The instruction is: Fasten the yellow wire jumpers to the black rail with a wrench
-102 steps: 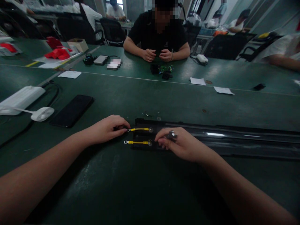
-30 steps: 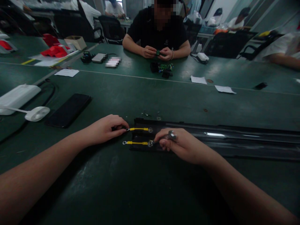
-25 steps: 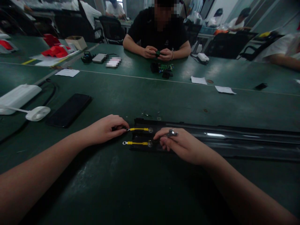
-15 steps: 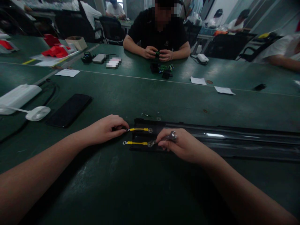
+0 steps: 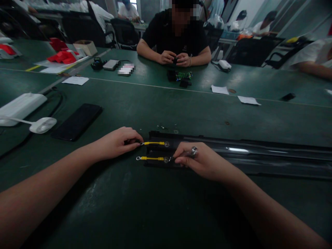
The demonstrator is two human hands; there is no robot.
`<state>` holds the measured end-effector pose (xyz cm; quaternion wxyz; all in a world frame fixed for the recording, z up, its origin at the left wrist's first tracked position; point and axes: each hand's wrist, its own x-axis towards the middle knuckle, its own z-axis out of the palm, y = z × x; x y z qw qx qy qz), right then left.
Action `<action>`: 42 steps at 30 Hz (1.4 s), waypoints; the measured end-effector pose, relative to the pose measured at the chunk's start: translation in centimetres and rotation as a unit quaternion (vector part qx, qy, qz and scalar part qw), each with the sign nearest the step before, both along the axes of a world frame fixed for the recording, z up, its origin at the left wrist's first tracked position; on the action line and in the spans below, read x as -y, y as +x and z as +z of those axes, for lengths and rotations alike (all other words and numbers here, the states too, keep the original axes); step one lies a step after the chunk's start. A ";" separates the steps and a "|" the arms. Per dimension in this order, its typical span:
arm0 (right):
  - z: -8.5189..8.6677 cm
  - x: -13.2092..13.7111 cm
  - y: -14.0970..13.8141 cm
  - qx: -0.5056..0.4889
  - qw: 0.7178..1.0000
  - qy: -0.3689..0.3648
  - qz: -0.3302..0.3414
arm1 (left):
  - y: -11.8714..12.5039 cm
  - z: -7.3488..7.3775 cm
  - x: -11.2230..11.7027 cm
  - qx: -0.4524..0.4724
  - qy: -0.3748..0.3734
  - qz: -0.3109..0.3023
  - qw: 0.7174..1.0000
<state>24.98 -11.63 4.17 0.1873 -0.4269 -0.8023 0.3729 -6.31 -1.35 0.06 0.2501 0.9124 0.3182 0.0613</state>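
My left hand (image 5: 126, 141) is closed in a pinch at the ring-terminal end of the upper yellow wire (image 5: 155, 143). That wire's other end sits at a round fastener (image 5: 167, 144) on a long black panel (image 5: 259, 154). Below it lies a second yellow wire (image 5: 153, 158), its ring terminal (image 5: 138, 158) lying free past the panel's left end. My right hand (image 5: 193, 157) is closed around a small metal wrench (image 5: 193, 151), over the panel. The wrench's tip is close to the lower wire's fastener (image 5: 166, 159); whether they touch, I cannot tell.
A black phone (image 5: 77, 121) and a white power adapter (image 5: 22, 108) with cables lie at the left. Across the green table (image 5: 160, 103) a person (image 5: 173, 41) handles a small dark part behind a circuit board (image 5: 183, 76). Paper slips (image 5: 220, 90) lie along the table seam.
The wrench's tip has drawn back slightly to the right from the lower fastener, and its handle has turned a little in my right hand. My left hand holds still.
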 end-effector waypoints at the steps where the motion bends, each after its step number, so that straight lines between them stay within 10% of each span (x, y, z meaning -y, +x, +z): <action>1: 0.0 0.0 0.0 0.002 1.000 0.002 0.000 | 0.0 0.0 0.0 0.000 0.000 0.000 1.000; 42: -0.5 0.3 0.9 -0.084 0.989 0.114 -0.033 | -0.1 0.0 0.0 0.002 0.007 -0.009 1.000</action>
